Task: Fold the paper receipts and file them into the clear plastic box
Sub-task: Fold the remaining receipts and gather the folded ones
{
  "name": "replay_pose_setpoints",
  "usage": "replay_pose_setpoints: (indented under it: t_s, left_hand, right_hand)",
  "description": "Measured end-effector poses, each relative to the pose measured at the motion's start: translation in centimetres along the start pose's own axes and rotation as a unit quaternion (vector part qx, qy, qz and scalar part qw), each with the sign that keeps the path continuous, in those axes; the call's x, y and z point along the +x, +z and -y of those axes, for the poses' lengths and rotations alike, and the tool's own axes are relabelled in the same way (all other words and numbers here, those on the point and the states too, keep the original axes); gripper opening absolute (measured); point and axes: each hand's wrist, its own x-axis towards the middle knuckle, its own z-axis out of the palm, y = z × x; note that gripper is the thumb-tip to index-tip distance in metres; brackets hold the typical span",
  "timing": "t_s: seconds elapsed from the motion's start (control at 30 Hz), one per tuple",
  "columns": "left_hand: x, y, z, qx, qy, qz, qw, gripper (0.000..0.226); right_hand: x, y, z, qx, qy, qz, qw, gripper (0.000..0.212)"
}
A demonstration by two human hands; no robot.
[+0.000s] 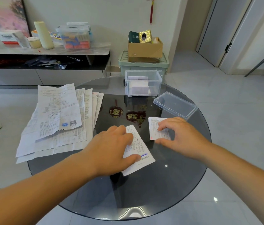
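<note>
We look down at a round dark glass table (144, 192) with both bare hands reaching over it.

Nearest us, our left hand (111, 146) lies on a long receipt (141, 161). Its fingers are loosely bent and press the upper half down, the thumb rests on the lower half, and nothing is gripped. Just beyond and to the right, our right hand (176, 137) pinches a small receipt (154, 125), with curled fingertips on top and the thumb at its near edge. The two slips lie near each other and do not touch.

The step looks like creasing and gathering folded slips. To do it well, we should keep the long receipt pinned flat, bring its edges level before pressing the crease, and fold it small enough for the box.

To the left, a fanned pile (59, 120) of unfolded sheets hangs over the table edge. Farther right lies a clear lid (175, 104), off the box. At the far edge stands the clear box (159, 83), open, with folded papers (140, 88) upright inside.

We count two hands, two receipts under them, one box and one lid. The pile holds at least six sheets and the box at least two papers, but overlap hides the exact numbers.
</note>
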Motion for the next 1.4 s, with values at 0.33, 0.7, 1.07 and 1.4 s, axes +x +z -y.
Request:
replay_pose_setpoints:
  t_s: [0.33, 0.7, 1.07, 1.4]
  left_hand:
    - [4.8, -0.3, -1.7, -0.157, 0.084, -0.017, 0.984, 0.024]
    - [6.5, 1.4, -1.5, -0.186, 0.049, -0.055, 0.98, 0.029]
    - [6.4, 2.8, -1.7, -0.027, 0.12, -0.058, 0.991, 0.041]
    - [6.2, 2.8, -1.2, -0.045, 0.125, -0.03, 0.991, 0.049]
  right_hand:
    - [-0.5, -0.2, -0.6, -0.048, -0.067, -0.016, 0.996, 0.025]
    - [1.5, 0.1, -1.5, 0.119, 0.006, -0.075, 0.99, 0.01]
    - [2.0, 0.8, -1.3, 0.009, 0.146, -0.06, 0.987, 0.048]
    - [2.4, 0.3, -0.7, -0.008, 0.215, -0.027, 0.976, 0.069]
